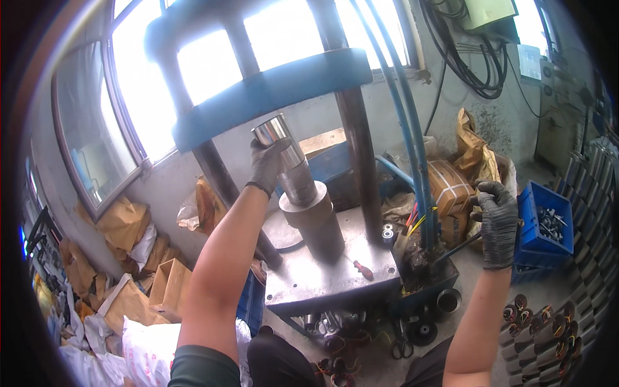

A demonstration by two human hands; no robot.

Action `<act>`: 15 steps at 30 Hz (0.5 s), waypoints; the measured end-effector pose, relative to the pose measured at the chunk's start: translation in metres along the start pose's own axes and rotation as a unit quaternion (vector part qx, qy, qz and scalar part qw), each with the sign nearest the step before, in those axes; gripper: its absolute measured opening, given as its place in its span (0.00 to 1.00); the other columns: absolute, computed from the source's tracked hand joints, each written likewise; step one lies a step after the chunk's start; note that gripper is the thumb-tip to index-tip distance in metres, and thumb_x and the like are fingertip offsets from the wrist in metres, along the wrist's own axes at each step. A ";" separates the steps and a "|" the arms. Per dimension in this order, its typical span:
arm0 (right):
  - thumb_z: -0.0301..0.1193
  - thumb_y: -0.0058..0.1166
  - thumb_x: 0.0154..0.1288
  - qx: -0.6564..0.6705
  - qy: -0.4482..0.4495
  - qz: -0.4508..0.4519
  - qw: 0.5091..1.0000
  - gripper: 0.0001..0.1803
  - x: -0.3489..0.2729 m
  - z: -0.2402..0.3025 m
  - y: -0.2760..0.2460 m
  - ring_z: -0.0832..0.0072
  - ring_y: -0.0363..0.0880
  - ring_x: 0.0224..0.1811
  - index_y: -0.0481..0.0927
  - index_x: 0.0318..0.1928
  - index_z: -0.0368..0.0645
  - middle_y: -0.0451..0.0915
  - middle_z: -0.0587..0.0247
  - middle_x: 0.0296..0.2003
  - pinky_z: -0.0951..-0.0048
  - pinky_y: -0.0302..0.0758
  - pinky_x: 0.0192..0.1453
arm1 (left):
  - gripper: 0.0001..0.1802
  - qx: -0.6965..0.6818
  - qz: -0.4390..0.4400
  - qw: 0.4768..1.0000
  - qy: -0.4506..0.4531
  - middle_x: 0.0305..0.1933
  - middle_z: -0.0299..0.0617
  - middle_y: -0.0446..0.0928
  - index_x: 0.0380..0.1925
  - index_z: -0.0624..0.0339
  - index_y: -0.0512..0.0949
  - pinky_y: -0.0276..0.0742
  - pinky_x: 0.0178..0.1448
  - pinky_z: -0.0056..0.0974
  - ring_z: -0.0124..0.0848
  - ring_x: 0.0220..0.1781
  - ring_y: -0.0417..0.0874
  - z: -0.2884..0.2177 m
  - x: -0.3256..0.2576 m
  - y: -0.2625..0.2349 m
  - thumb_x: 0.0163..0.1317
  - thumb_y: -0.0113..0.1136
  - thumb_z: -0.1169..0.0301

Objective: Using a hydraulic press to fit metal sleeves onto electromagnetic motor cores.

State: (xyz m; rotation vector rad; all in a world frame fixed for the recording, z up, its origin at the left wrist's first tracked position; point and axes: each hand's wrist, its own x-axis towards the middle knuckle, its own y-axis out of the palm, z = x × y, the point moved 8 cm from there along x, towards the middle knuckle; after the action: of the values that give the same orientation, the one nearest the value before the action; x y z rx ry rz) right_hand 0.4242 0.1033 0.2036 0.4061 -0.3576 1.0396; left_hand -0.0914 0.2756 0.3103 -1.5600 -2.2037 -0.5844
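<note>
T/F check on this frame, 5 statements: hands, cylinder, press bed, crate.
1. The left hand grips the shiny steel cylinder. True.
2. Both hands are bare. False: both wear dark gloves.
3. The right hand holds a dark lever beside the press. True.
4. The blue crate is on the left of the press. False: it is on the right, by the right hand, with metal parts in it.
5. A red-handled tool lies on the press bed. True.
</note>
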 end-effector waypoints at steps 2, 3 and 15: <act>0.22 0.52 0.76 0.005 0.011 0.006 1.000 0.10 -0.005 0.006 0.000 0.78 0.86 0.38 0.84 0.52 0.39 0.85 0.61 0.50 0.79 0.82 0.35 | 0.38 0.026 0.031 0.998 0.039 0.52 0.51 0.77 0.58 0.64 0.65 0.89 0.51 0.44 0.41 0.50 0.85 -0.008 -0.003 0.010 0.51 0.78 0.75; 0.22 0.53 0.76 -0.003 0.017 0.020 1.000 0.10 -0.008 0.011 0.001 0.77 0.86 0.41 0.84 0.52 0.38 0.85 0.61 0.51 0.77 0.83 0.39 | 0.38 0.025 0.029 0.999 0.037 0.52 0.51 0.77 0.58 0.64 0.65 0.89 0.51 0.44 0.41 0.50 0.85 -0.005 0.000 0.010 0.51 0.78 0.75; 0.24 0.60 0.71 -0.165 -0.064 0.093 0.980 0.21 -0.027 0.032 0.008 0.73 0.84 0.50 0.81 0.63 0.35 0.87 0.57 0.47 0.68 0.80 0.59 | 0.36 0.054 0.026 0.996 0.065 0.53 0.49 0.77 0.59 0.61 0.64 0.88 0.53 0.44 0.39 0.51 0.85 0.001 0.001 0.013 0.56 0.78 0.73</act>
State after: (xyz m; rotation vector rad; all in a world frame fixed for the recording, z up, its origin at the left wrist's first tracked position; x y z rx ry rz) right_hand 0.4015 0.0706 0.2201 0.1425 -0.6816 1.1141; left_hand -0.0796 0.2804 0.3116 -1.4764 -2.0584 -0.5272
